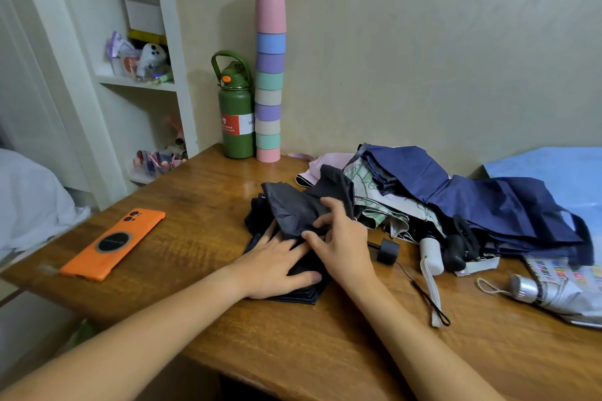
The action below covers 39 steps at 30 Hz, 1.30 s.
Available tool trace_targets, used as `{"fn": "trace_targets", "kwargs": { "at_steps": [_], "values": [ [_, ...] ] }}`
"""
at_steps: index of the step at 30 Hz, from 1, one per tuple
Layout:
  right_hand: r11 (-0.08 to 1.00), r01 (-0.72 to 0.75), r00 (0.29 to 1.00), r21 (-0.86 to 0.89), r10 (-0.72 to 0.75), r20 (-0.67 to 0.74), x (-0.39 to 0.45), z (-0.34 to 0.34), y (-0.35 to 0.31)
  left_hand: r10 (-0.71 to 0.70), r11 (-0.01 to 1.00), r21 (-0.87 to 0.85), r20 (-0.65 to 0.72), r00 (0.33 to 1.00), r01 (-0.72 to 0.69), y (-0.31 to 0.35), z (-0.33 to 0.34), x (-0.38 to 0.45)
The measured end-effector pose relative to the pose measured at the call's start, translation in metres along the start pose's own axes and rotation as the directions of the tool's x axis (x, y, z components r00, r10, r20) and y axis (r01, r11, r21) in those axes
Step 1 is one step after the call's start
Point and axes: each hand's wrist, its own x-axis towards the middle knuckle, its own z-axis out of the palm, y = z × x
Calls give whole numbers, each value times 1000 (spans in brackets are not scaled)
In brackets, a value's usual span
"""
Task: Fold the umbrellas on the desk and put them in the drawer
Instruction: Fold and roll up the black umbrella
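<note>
— Starting at the left, what's on the tabletop [202, 192]?

— An orange phone [114, 242] lying face down near the left edge. Behind it, against the wall, a green flask [236, 110] stands beside a tall stack of pastel cups [269, 75].

— And your hands?

— My left hand [277, 265] lies flat on the dark umbrella [293, 215], fingers straight and spread, pressing its folded panels down. My right hand [342, 237] is just beside it, fingers curled, pinching a fold of the same dark cloth.

— The rest?

— To the right lies a heap: a floral umbrella [374, 202] under a navy umbrella [488, 205], a white handle [430, 255] with its strap, and a silver umbrella [560, 293] at the far right edge.
</note>
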Motion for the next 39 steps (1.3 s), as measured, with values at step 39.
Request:
{"fn": "trace_targets", "kwargs": {
  "at_steps": [39],
  "values": [
    [891, 395, 913, -224, -408, -11, -7, -31, -2, -561, -82, -986, 167, 811, 146, 1, -66, -3]
  ]
}}
